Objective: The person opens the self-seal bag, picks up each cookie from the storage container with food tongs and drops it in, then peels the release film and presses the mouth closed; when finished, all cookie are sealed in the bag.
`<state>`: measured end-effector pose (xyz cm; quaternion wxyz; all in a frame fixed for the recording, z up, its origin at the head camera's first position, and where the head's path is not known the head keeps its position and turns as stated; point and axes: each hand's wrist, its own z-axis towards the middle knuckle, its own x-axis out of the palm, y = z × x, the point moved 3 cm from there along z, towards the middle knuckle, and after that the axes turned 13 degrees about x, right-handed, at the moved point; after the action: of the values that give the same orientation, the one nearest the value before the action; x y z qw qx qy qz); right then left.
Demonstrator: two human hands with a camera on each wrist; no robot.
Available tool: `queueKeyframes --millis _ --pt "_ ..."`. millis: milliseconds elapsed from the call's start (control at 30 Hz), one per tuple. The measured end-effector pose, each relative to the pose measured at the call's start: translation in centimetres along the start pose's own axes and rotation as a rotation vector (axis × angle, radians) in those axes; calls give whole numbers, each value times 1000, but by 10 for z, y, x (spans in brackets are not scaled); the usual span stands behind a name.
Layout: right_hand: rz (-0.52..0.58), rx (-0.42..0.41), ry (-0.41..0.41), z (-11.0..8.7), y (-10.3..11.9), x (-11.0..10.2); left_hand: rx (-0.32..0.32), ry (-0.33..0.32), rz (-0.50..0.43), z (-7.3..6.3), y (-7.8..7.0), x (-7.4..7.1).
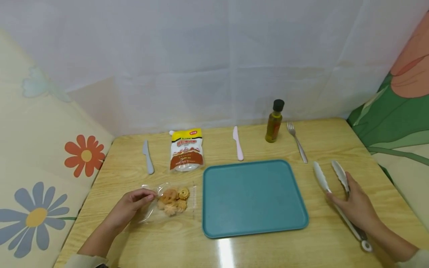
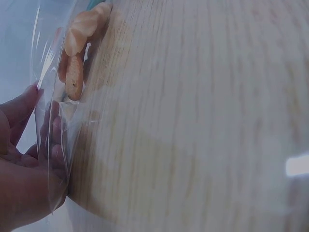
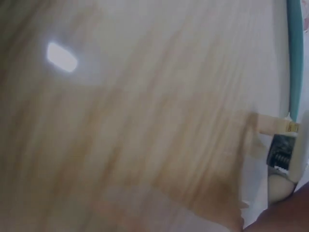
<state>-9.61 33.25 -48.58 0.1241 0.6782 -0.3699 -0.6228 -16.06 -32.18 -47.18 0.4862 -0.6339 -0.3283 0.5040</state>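
Note:
My left hand (image 1: 129,206) pinches the left end of a clear plastic bag (image 1: 191,208) of cookies (image 1: 171,201) on the table's left side. The left wrist view shows the thumb on one face of the film and fingers behind it, with cookies (image 2: 79,31) further along the bag. Over on the right, my right hand (image 1: 360,204) grips a pair of metal tongs (image 1: 321,178) around the middle. Their pale scalloped tips stand apart and point toward the back; the ringed end points toward me. Between the hands lies a teal tray (image 1: 253,199) with nothing on it.
Behind the bag are a grey knife (image 1: 148,158) and a printed food pouch (image 1: 186,150). A pink knife (image 1: 238,143) lies behind the tray. An upright oil bottle (image 1: 274,123) and a fork (image 1: 297,142) are at the back right. White cloth (image 1: 174,67) hangs along the table's back edge.

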Motion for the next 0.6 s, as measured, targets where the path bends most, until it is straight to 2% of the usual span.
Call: queueKeyframes --millis 400,600 --pt "11 -17 -7 5 -8 -3 26 45 -11 0 -1 -1" --pt "-12 -2 24 8 -11 -6 20 33 -11 -1 -1 0"
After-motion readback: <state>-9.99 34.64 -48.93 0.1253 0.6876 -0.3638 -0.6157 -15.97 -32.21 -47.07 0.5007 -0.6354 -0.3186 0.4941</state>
